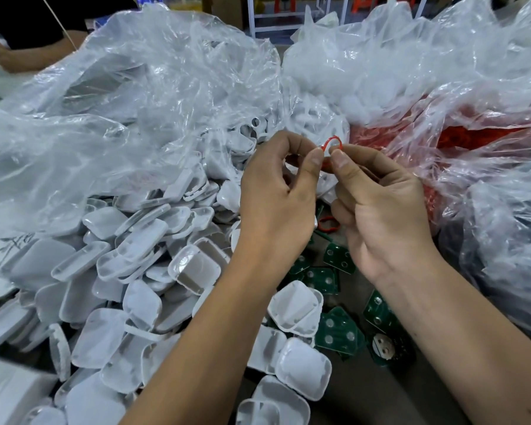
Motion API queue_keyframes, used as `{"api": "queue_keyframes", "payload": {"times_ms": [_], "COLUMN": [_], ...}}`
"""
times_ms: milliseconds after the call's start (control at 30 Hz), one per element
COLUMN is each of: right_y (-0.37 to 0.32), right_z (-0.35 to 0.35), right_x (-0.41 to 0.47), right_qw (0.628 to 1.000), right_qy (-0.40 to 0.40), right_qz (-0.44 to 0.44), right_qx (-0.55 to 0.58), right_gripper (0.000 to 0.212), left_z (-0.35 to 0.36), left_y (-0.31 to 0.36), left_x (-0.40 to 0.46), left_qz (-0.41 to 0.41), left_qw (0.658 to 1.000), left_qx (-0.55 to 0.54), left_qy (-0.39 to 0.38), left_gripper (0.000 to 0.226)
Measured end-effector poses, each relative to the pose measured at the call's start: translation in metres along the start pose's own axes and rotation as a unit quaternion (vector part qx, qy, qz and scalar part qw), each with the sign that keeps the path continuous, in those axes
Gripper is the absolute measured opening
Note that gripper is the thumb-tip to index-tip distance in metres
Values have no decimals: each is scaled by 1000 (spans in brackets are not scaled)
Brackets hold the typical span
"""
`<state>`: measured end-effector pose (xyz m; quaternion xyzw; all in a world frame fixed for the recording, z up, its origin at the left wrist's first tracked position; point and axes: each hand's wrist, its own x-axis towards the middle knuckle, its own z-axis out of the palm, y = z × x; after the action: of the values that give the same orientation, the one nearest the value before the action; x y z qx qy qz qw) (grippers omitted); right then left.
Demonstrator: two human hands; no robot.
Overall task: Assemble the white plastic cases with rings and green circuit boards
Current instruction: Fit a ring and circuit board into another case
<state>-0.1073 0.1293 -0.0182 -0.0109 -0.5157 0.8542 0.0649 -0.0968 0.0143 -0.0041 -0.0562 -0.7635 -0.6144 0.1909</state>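
Note:
A thin red ring (331,143) is held up between both hands above the pile. My left hand (276,191) pinches its left side with thumb and fingers; my right hand (377,204) pinches its right side. What else my left hand's fingers hold is hidden. A large heap of white plastic cases (141,265) covers the table on the left and below my arms. Green circuit boards (337,332) lie scattered under my right wrist. Another red ring (328,223) lies between my hands on the table.
Crumpled clear plastic bags (154,96) rise behind the cases. A bag of red rings (472,139) sits at the right. Another bag of white parts (380,69) lies behind. Another person's arm (28,53) rests at the far left.

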Motion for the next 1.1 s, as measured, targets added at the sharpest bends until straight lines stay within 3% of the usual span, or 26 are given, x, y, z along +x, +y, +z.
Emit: {"api": "queue_keyframes", "payload": {"times_ms": [200,367,600,733,867,1000,1100], "right_y": [-6,-15,-16,-19,-20,-17,-15], "right_z": [-4,-5,-10,-11,-11,-9,-8], "right_x": [5,7,10,10,8,4,1], "right_qw": [999,999,999,999,997,981,960], "right_qy": [33,26,-2,14,-2,-4,12], "right_qz": [10,26,41,31,-17,-69,-122], "right_qx": [-15,10,3,-15,-71,-179,-252], "right_gripper": [4,15,9,11,3,8,13], "left_z": [-2,-2,-6,-6,-5,-1,3], "left_y": [0,1,-5,-5,-4,-4,-4], "left_x": [0,-2,2,2,1,-2,-4], "left_qz": [-14,-66,-79,-154,-179,-153,-142], "left_qw": [1000,995,991,968,951,961,972], "left_qx": [8,-69,-81,-181,-244,-226,-183], "left_qy": [0,21,77,83,69,53,44], "left_gripper": [14,29,14,7,30,49,48]}}
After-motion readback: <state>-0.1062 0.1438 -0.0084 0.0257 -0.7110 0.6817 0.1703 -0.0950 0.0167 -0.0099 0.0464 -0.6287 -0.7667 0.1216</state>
